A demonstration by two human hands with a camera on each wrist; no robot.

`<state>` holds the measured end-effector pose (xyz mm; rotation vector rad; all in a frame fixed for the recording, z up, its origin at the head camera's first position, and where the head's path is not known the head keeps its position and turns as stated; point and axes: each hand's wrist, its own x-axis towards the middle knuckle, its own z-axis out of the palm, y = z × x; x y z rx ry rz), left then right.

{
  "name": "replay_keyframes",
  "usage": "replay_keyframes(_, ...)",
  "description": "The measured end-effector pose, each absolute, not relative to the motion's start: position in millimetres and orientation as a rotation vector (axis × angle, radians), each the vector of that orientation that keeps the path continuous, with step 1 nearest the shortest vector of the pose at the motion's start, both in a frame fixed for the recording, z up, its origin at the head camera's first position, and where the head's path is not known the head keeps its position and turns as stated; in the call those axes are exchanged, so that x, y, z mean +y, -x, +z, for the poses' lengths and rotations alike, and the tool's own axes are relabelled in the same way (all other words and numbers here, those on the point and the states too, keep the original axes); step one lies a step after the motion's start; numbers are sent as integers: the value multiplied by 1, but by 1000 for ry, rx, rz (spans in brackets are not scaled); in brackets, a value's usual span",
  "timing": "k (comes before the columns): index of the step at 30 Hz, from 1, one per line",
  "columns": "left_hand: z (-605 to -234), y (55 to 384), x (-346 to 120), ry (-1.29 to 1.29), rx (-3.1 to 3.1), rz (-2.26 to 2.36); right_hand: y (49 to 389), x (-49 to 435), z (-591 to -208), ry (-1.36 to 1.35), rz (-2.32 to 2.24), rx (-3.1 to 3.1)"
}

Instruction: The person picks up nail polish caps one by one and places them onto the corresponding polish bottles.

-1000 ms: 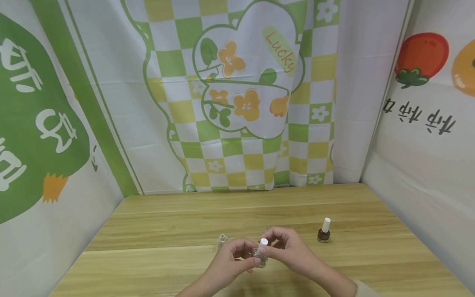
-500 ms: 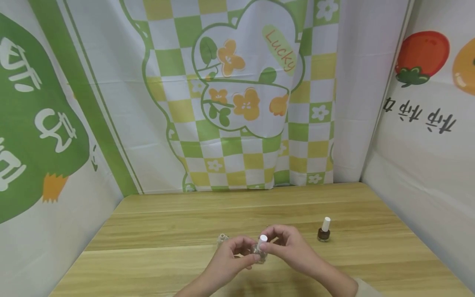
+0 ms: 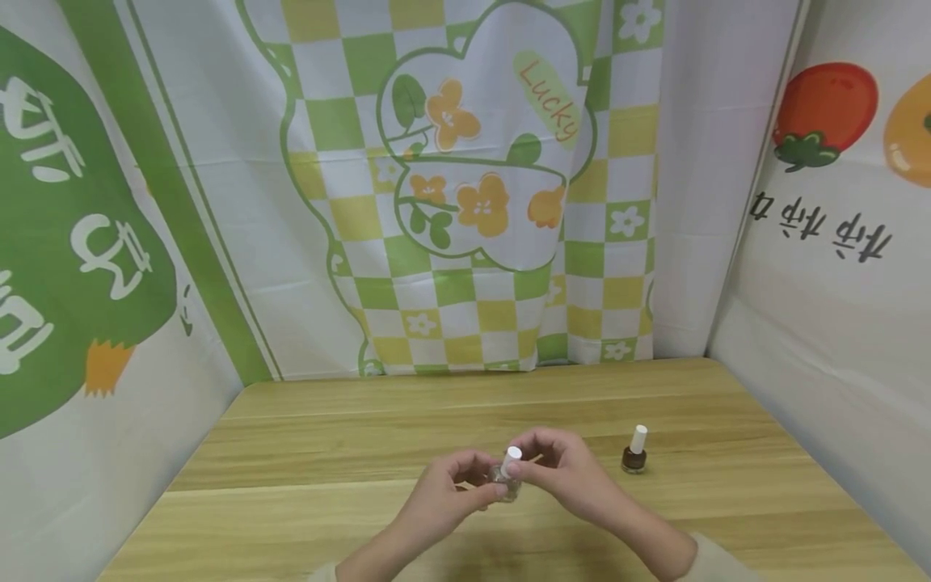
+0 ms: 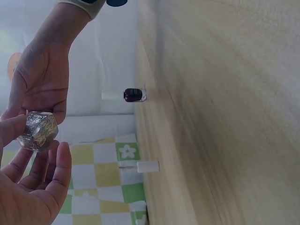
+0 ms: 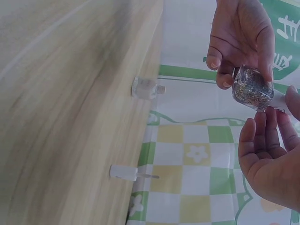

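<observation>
A bottle of glitter nail polish (image 3: 507,487) is held up above the table, tilted, between both hands. My left hand (image 3: 445,491) grips its glass body between thumb and fingers. On its white cap (image 3: 512,461) the thumb and fingers of my right hand (image 3: 570,473) pinch. The silvery glitter inside the glass (image 5: 253,89) shows plainly in the right wrist view. There, a clear bottle (image 5: 144,88) without a cap stands on the table. A loose white cap with a brush (image 5: 124,172) stands on its end, brush upward; the hands hide both in the head view.
A dark nail polish bottle (image 3: 634,459) with a white cap stands on the wooden table (image 3: 327,436), to the right of the hands. Printed fabric curtains (image 3: 480,307) enclose the table's back and sides.
Both hands have lifted the glitter nail polish and moved it slightly away from me. The uncapped clear bottle, earlier visible beyond the left hand in the head view, is now hidden.
</observation>
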<state>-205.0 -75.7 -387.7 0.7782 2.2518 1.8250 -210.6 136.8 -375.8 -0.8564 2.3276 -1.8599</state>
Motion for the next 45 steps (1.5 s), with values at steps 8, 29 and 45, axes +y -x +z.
replay_keyframes(8,-381,209,-78,-767,2319,1787,215,132,-371,867,-1838,2368)
replay_keyframes(29,-380,234,-96,-742,2404,1763,236,110,-366,847,-1849,2447)
replay_keyframes(45,-379,262,-124,-816,2441,1748,262,77,-367,800,-1873,2446)
